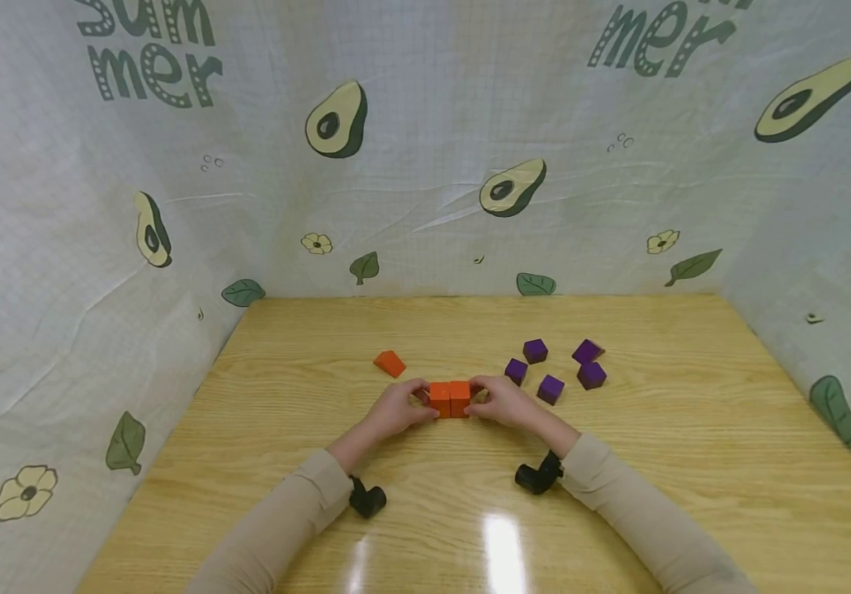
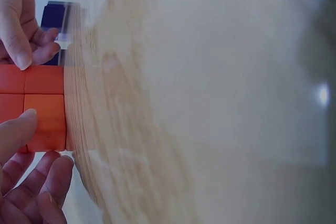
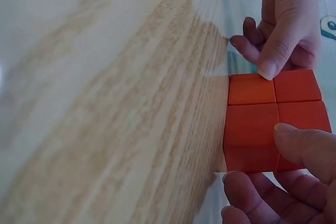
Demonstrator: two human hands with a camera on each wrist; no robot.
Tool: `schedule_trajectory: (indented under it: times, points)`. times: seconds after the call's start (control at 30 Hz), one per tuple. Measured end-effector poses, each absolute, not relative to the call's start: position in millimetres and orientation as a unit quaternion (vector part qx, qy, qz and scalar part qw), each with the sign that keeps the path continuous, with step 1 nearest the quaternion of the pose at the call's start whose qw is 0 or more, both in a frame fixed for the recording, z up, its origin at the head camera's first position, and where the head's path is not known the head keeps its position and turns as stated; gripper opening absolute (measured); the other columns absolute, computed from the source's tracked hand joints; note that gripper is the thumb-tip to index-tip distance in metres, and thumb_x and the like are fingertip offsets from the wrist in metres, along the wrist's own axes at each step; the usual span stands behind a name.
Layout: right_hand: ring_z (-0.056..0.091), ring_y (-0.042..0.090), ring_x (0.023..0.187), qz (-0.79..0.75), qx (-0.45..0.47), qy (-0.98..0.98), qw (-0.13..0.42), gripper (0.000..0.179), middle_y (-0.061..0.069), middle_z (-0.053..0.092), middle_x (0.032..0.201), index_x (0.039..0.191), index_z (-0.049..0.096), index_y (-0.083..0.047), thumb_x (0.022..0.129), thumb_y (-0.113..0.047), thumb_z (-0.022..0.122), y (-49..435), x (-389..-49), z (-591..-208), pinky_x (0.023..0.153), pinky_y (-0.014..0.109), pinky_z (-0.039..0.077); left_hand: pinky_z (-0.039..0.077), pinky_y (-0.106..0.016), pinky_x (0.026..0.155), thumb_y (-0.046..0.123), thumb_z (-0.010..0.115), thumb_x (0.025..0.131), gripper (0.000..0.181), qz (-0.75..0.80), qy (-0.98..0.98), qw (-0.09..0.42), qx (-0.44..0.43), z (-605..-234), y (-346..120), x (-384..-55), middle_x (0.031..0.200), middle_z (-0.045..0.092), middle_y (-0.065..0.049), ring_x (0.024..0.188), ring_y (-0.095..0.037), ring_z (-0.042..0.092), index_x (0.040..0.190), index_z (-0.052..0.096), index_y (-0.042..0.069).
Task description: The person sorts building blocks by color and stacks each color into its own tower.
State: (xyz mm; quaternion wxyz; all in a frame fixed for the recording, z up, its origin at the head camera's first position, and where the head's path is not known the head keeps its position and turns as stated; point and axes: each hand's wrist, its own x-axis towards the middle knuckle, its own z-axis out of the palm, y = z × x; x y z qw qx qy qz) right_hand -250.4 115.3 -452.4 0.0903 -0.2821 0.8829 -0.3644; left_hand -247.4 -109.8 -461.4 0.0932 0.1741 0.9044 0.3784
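Left hand [image 1: 399, 407] and right hand [image 1: 507, 403] pinch opposite ends of the two-by-two stack of smooth orange cubes [image 1: 451, 400] standing on the pale wood-grain table [image 1: 440, 503], presumably to keep its faces flush.

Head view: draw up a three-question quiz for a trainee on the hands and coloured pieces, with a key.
1. How many purple pieces show in the head view?
2. True or false: the left hand and the right hand both touch the orange blocks.
3. Fill the gap: the separate orange piece lies nearer the ____ hand.

Key: 1. Five. 2. True. 3. Left.
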Motion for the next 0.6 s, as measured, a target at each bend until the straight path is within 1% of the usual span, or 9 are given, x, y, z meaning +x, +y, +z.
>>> schedule_trajectory:
  times: [0.13, 0.27, 0.47, 0.6]
  points:
    - [0.060, 0.013, 0.077, -0.357, -0.288, 0.884, 0.088, 0.032, 0.013, 0.066, 0.099, 0.109, 0.059, 0.004, 0.084, -0.014, 0.067, 114.9, -251.0, -453.3, 0.063, 0.021, 0.046, 0.044, -0.030, 0.075, 0.021, 0.072, 0.079, 0.032, 0.379, 0.904, 0.092, 0.176, -460.9, -110.0, -247.3, 0.088, 0.063, 0.000, 0.081, -0.012, 0.053, 0.106, 0.062, 0.009]
    - [0.060, 0.014, 0.078, -0.352, -0.289, 0.886, 0.088, 0.031, 0.012, 0.066, 0.099, 0.109, 0.059, 0.003, 0.084, -0.014, 0.066, 114.6, -250.5, -452.9, 0.064, 0.022, 0.047, 0.043, -0.029, 0.074, 0.021, 0.072, 0.079, 0.031, 0.379, 0.904, 0.093, 0.175, -461.4, -109.9, -247.8, 0.088, 0.063, 0.000, 0.079, -0.012, 0.052, 0.106, 0.062, 0.009]
    - [0.058, 0.011, 0.076, -0.339, -0.297, 0.888, 0.089, 0.031, 0.011, 0.066, 0.100, 0.111, 0.059, 0.002, 0.084, -0.014, 0.066, 114.0, -250.8, -453.4, 0.066, 0.022, 0.046, 0.042, -0.028, 0.071, 0.022, 0.072, 0.079, 0.031, 0.379, 0.904, 0.098, 0.169, -461.8, -109.3, -247.7, 0.088, 0.063, 0.000, 0.076, -0.011, 0.051, 0.106, 0.063, 0.011]
    - [0.055, 0.010, 0.073, -0.335, -0.301, 0.888, 0.091, 0.031, 0.010, 0.066, 0.100, 0.111, 0.059, 0.001, 0.085, -0.014, 0.065, 113.9, -250.7, -452.8, 0.064, 0.021, 0.045, 0.043, -0.029, 0.073, 0.022, 0.072, 0.079, 0.032, 0.374, 0.907, 0.099, 0.169, -461.2, -109.9, -247.8, 0.089, 0.063, 0.001, 0.079, -0.011, 0.052, 0.107, 0.062, 0.010]
